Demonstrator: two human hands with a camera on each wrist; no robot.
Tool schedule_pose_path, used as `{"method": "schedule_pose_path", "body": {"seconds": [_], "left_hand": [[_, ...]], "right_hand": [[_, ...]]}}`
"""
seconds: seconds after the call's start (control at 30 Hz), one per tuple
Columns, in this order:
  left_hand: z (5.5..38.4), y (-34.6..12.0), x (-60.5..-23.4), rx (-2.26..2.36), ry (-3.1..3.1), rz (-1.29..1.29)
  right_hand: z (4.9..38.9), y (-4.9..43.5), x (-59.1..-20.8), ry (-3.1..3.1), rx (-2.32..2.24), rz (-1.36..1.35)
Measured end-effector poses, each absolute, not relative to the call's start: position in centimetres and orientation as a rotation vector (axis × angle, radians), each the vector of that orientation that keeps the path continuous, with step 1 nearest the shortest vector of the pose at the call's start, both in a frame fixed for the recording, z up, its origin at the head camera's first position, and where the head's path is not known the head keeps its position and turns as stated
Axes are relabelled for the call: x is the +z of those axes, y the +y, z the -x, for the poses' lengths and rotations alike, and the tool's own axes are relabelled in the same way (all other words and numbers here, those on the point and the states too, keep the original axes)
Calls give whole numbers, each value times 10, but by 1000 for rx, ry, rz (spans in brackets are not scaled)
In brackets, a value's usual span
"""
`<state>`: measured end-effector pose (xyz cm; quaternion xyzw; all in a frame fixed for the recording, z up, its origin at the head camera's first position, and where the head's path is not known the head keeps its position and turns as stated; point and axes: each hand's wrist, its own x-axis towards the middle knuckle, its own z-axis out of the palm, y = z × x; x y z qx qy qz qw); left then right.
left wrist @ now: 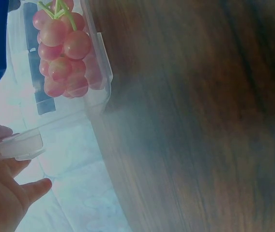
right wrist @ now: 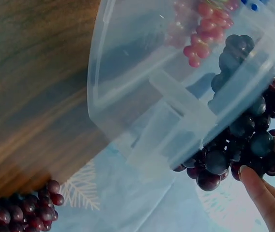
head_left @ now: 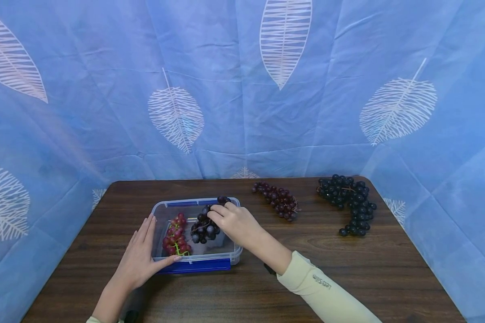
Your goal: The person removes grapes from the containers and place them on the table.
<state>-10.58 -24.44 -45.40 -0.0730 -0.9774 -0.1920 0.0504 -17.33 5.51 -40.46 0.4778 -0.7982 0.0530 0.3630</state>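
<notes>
Right hand [head_left: 235,223] gripping grapes [head_left: 204,228], near container rim [head_left: 206,257]

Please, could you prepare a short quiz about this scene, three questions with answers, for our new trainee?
1. Which hand holds the dark purple bunch?
2. True or false: the left hand touches the clear container that has the red grapes inside.
3. Complete: on the table, the dark red bunch lies between the container and the ____ grapes.

Key:
1. The right hand.
2. True.
3. Black.
</notes>
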Motion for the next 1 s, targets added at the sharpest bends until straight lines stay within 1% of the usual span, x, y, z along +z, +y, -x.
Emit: {"method": "schedule_pose_path", "body": {"seconds": [0.27, 0.67, 1.0], "left_hand": [[107, -245, -456, -578, -2978, 214], [107, -245, -457, -580, -2976, 210], [107, -247, -457, -598, -2967, 228]], "right_hand": [[172, 69, -392, -1967, 156, -1164], [167, 104, -370, -1969, 266, -1078], [161, 140, -366, -1988, 333, -978]]}}
